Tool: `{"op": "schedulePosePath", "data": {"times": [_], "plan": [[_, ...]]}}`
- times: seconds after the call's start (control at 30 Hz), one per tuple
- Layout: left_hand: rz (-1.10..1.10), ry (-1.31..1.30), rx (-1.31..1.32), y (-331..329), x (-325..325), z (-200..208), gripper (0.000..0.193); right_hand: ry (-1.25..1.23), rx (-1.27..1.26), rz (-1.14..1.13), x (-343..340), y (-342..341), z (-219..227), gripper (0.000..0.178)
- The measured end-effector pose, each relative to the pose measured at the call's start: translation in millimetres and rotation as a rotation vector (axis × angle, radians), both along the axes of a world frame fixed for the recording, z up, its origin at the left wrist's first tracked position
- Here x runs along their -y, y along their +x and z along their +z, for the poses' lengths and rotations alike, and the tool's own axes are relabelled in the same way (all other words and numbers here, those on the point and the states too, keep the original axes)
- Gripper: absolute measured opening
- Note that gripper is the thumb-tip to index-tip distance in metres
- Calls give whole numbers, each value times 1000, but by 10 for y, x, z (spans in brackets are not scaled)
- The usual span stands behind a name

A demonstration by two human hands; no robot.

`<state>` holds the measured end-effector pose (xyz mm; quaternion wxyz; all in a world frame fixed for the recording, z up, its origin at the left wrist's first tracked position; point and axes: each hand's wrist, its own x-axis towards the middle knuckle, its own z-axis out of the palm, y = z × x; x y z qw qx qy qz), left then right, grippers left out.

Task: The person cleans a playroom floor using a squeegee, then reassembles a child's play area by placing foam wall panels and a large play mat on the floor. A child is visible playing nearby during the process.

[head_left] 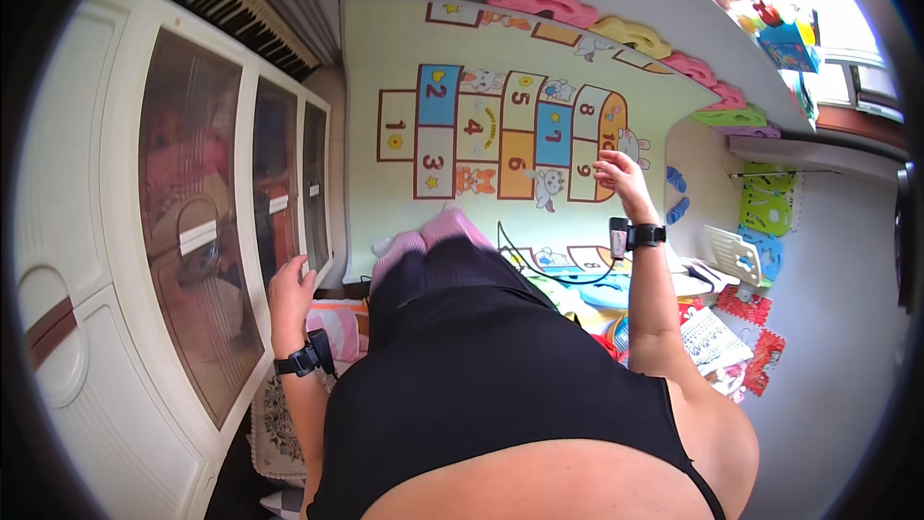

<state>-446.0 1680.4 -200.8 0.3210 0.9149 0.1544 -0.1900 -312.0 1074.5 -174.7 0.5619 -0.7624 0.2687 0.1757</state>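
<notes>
My L fingers [299, 267] loosely bent, a bit apart, next to white cabinet [115, 164]; can't tell if touching. My R fingers [606, 168] half-curled, slightly spread, above the R side of printed play mat [395, 231]; gap to it unclear, some tips overlap.

Cabinet's glass panes [197, 116], L of & beyond L fingers, dark w/ reflections, contents hard to make out; cabinet's outer side fades into dark rim. Mat lies btwn & ahead of both hands' fingers; near part hidden behind my black clothing [510, 366] & pink socks [452, 228]. Keyboard [245, 10] far beyond L fingers, partly blocked by cabinet top.

Black cable [577, 281] loops from wrist device [645, 235] below R fingers, in front of mat; other end hard to follow. Clutter behind R forearm partly covered: patterned cloth [714, 339], red foam tiles [765, 361] nearby. Blue slippers [677, 195] just R of R fingers. Coloured foam pieces [544, 3] along wall beyond R fingers. Window far R, blown out; toys there, e.g. blue box [789, 46], partly washed out.
</notes>
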Motion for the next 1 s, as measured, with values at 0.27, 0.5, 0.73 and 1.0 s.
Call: {"op": "schedulePosePath", "data": {"times": [0.27, 0.5, 0.73, 1.0], "plan": [[-156, 84, 102, 867, 693, 593, 34, 108, 111, -192, 672, 198, -457, 32], [-407, 110, 197, 1816, 1004, 757, 34, 103, 119, -438, 906, 286, -666, 32], [-714, 87, 107, 3450, 1366, 430, 35, 88, 180, -517, 950, 601, -553, 36], [-1231, 82, 201, 5800, 2431, 289, 30, -58, 135, -1085, 620, 327, -234, 37]]}}
